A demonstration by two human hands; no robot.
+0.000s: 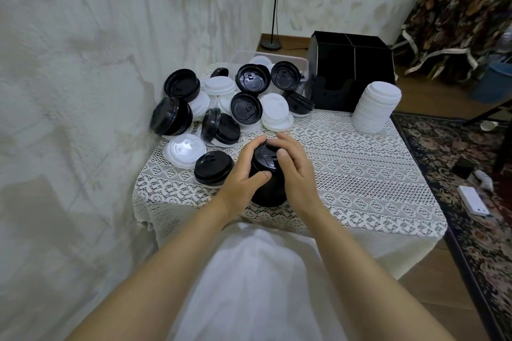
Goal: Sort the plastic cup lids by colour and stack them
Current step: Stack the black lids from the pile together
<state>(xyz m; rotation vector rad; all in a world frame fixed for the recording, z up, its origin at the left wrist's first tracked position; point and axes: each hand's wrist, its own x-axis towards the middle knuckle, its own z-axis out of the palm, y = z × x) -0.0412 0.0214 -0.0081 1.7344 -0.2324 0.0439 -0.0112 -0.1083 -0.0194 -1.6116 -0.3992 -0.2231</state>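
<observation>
Forearms, nearest, cross a white lap: left hand (243, 171) and right hand (293, 166) both curl round the black lid stack (267, 174), which stands near the front of the lace-covered table (360, 174). Thin plastic, judged light, slick and springy; best held by the rims from both sides. Beyond the stack: unsorted lids (235, 102). Far right of it: white lid stack (376, 105). Bare cloth lies right of the stack; table edge is just in front.

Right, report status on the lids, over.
Gripping black stack: left hand, right hand. Far right, white stack stands. Behind, mixed pile unsorted; loose black lid beside left hand.
</observation>
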